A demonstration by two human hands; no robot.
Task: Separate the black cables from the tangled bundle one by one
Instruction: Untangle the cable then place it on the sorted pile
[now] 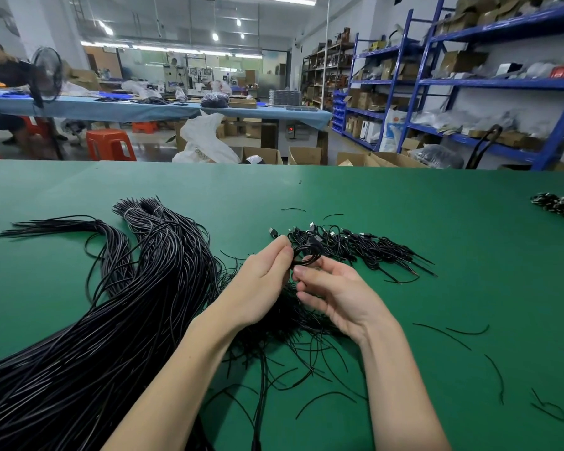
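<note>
Together, left hand (261, 281) and right hand (336, 294) pinch a coiled cable (306, 253) between their fingertips.

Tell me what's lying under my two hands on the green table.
Under the left hand and right hand lies a tangled bundle of thin black cables on the green table. How they knot directly beneath the palms is covered.

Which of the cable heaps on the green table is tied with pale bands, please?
The big bundle at left; pale bands wrap its far end, unlike the other heaps.
</note>
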